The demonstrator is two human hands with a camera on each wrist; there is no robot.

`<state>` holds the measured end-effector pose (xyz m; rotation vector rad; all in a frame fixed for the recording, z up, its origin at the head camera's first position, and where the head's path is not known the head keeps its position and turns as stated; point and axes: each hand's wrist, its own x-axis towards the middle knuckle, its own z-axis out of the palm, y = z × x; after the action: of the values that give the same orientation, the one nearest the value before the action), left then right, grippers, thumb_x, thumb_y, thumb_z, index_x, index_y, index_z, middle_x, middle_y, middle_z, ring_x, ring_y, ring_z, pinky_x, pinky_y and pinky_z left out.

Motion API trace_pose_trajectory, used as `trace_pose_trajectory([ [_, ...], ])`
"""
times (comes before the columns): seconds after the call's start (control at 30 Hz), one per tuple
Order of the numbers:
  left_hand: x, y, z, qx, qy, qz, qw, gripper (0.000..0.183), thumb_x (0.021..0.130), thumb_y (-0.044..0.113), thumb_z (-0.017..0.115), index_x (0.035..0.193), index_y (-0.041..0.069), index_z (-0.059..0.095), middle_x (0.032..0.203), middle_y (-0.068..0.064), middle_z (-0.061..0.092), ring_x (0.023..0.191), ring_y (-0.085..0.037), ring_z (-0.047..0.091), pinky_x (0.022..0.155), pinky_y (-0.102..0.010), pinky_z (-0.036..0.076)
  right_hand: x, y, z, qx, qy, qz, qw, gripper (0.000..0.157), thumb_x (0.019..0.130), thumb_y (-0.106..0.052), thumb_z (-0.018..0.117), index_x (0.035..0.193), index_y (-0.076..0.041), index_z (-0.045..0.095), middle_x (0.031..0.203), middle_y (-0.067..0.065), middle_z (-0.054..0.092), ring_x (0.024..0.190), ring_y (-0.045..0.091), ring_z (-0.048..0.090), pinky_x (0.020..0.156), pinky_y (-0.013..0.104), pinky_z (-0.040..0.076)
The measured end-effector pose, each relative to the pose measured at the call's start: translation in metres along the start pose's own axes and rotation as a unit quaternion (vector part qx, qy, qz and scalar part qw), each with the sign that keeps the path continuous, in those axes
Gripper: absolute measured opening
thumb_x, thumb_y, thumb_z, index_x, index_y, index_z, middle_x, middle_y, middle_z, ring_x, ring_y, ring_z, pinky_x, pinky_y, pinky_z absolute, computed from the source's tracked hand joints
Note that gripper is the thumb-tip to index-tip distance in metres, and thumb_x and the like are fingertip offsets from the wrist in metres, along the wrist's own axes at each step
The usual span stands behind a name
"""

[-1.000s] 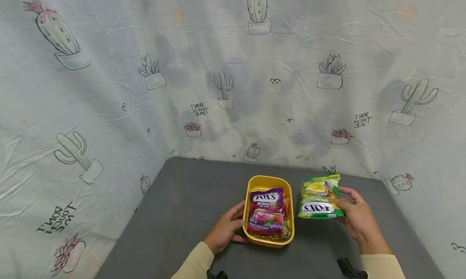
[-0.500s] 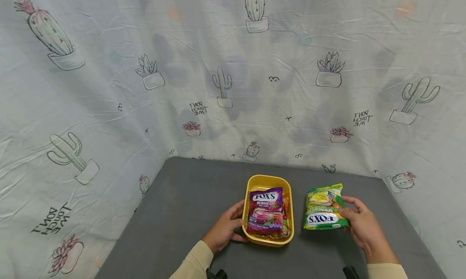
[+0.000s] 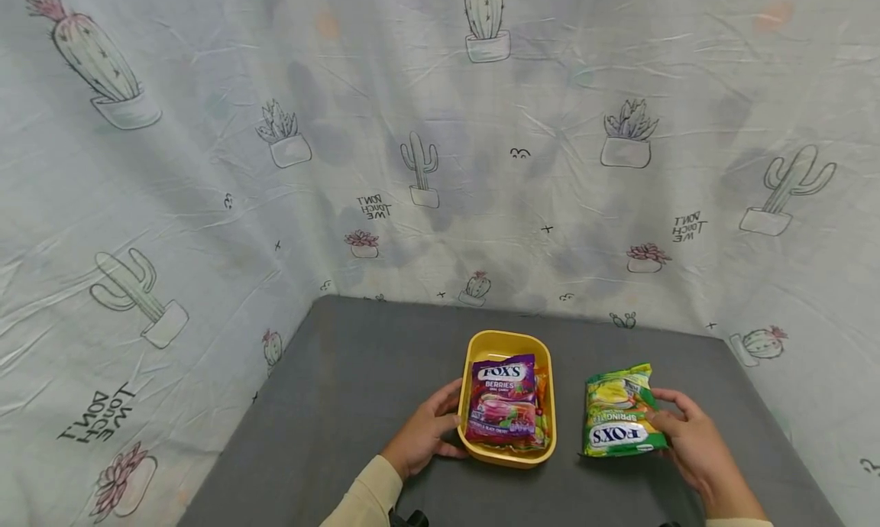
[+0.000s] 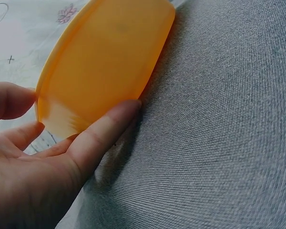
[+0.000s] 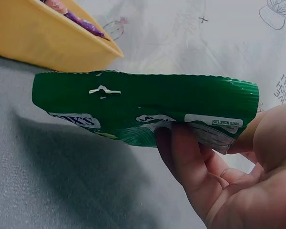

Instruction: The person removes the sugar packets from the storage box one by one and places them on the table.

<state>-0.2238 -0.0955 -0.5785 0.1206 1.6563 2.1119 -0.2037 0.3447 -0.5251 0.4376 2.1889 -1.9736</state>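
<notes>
A yellow plastic container (image 3: 505, 459) stands on the grey table, with a purple bag of berry candy (image 3: 502, 405) lying in it over other colourful packs. My left hand (image 3: 428, 428) rests against the container's left outer wall; in the left wrist view its thumb and fingertips touch the yellow tub (image 4: 105, 57). To the right, my right hand (image 3: 694, 443) grips the right side of a green and yellow bag of spring tea candy (image 3: 622, 416). The right wrist view shows thumb and fingers pinching this bag (image 5: 148, 98) over its shadow.
A grey cloth-like surface (image 3: 357, 374) spreads around the container. Behind it and along the sides hangs a pale curtain (image 3: 509, 229) printed with cacti. The container's yellow wall (image 5: 52, 45) is close beyond the held bag in the right wrist view.
My right hand has carried the green candy bag to the right and toward me, away from the container. My left hand and the container have stayed in place.
</notes>
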Motion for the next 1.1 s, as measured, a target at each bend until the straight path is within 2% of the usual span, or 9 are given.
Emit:
trace_pose_trajectory([
  [0.13, 0.000, 0.001, 0.000, 0.003, -0.001, -0.001, 1.0000, 0.071, 0.107, 0.008, 0.061, 0.172, 0.011, 0.033, 0.168, -0.027, 0.035, 0.127, -0.043, 0.062, 0.081, -0.065, 0.061, -0.001, 0.006, -0.004, 0.003, -0.008, 0.000, 1.000, 0.044, 0.111, -0.006, 0.059, 0.152, -0.002, 0.042, 0.101, 0.005, 0.071, 0.081, 0.022, 0.072, 0.066, 0.040, 0.059],
  [0.3, 0.000, 0.000, -0.001, 0.002, -0.003, 0.001, 1.0000, 0.070, 0.107, 0.008, 0.061, 0.172, 0.011, 0.033, 0.168, -0.026, 0.036, 0.127, -0.042, 0.063, 0.082, -0.065, 0.061, -0.001, 0.012, -0.006, -0.002, -0.017, 0.012, 1.000, 0.056, 0.113, -0.008, 0.056, 0.161, 0.001, 0.029, 0.105, 0.006, 0.069, 0.085, 0.024, 0.074, 0.070, 0.043, 0.062],
  [0.43, 0.001, -0.001, 0.000, 0.001, 0.000, -0.003, 1.0000, 0.069, 0.108, 0.009, 0.061, 0.172, 0.014, 0.035, 0.169, -0.025, 0.037, 0.127, -0.042, 0.063, 0.083, -0.065, 0.061, -0.001, 0.020, -0.008, 0.014, -0.010, 0.008, 1.000, 0.054, 0.111, -0.001, 0.055, 0.158, 0.004, 0.030, 0.103, 0.008, 0.069, 0.084, 0.024, 0.074, 0.071, 0.043, 0.064],
  [0.57, 0.002, -0.002, 0.000, 0.003, 0.004, -0.004, 1.0000, 0.070, 0.107, 0.009, 0.062, 0.172, 0.014, 0.036, 0.169, -0.025, 0.037, 0.127, -0.042, 0.063, 0.083, -0.065, 0.061, 0.001, 0.026, -0.010, 0.006, 0.005, 0.003, 1.000, 0.053, 0.110, 0.001, 0.055, 0.156, 0.009, 0.030, 0.099, 0.009, 0.070, 0.080, 0.022, 0.074, 0.069, 0.039, 0.064],
  [0.8, 0.003, -0.005, -0.001, 0.004, 0.002, 0.001, 1.0000, 0.069, 0.107, 0.008, 0.061, 0.171, 0.013, 0.036, 0.169, -0.025, 0.036, 0.127, -0.043, 0.063, 0.082, -0.065, 0.061, 0.004, 0.036, -0.016, -0.020, 0.018, 0.046, 0.999, 0.062, 0.112, -0.005, 0.054, 0.162, 0.010, 0.021, 0.093, 0.005, 0.071, 0.075, 0.020, 0.073, 0.064, 0.037, 0.062],
  [0.9, 0.004, -0.005, -0.001, 0.003, 0.002, 0.002, 1.0000, 0.069, 0.107, 0.008, 0.061, 0.171, 0.014, 0.036, 0.169, -0.025, 0.036, 0.127, -0.043, 0.063, 0.082, -0.065, 0.061, 0.006, 0.037, -0.021, -0.020, 0.012, 0.075, 0.997, 0.067, 0.114, -0.015, 0.054, 0.163, 0.011, 0.017, 0.097, 0.006, 0.072, 0.078, 0.021, 0.073, 0.066, 0.039, 0.062],
  [1.1, 0.002, -0.003, 0.000, 0.002, -0.002, 0.003, 1.0000, 0.070, 0.108, 0.009, 0.060, 0.172, 0.013, 0.034, 0.170, -0.027, 0.034, 0.128, -0.043, 0.062, 0.083, -0.066, 0.061, 0.007, 0.031, -0.031, -0.035, 0.026, 0.118, 0.992, 0.079, 0.114, -0.031, 0.057, 0.163, 0.014, 0.014, 0.116, 0.028, 0.065, 0.088, 0.028, 0.075, 0.077, 0.049, 0.063],
])
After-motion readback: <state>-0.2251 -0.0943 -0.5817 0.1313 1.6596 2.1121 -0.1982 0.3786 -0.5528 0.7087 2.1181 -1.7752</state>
